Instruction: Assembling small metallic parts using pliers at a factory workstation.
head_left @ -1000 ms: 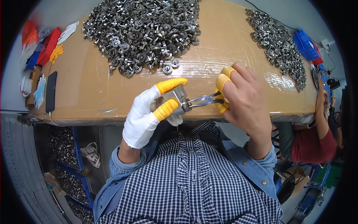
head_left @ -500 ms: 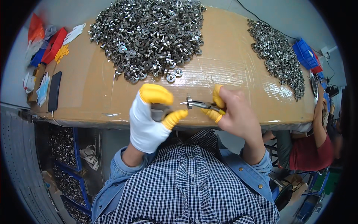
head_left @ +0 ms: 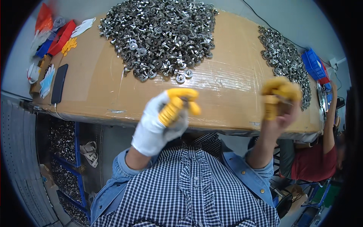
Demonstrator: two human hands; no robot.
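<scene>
My left hand (head_left: 160, 119), in a white glove with yellow finger covers, is over the near edge of the cardboard-topped table (head_left: 227, 98). Its fingers curl together around a small dark thing that I cannot make out. Off to the right, my right hand (head_left: 280, 102) is raised beside the smaller heap of metal parts (head_left: 285, 56). It has yellow covers on its fingers and is smeared by motion, so its grip cannot be read. A large heap of shiny metal disc-and-pin parts (head_left: 162, 38) lies beyond my left hand, with a few loose parts (head_left: 180, 78) at its near edge.
A phone (head_left: 59, 85) with a cable, a blue mask (head_left: 47, 83), yellow finger covers (head_left: 69, 45) and a red bin (head_left: 62, 38) are at the left. A blue basket (head_left: 313, 64) stands far right. Another person (head_left: 314, 159) sits at the right.
My right hand has swung right, toward the smaller heap; the pliers and the disc part they gripped no longer show clearly. My left hand has turned and its fingers have closed.
</scene>
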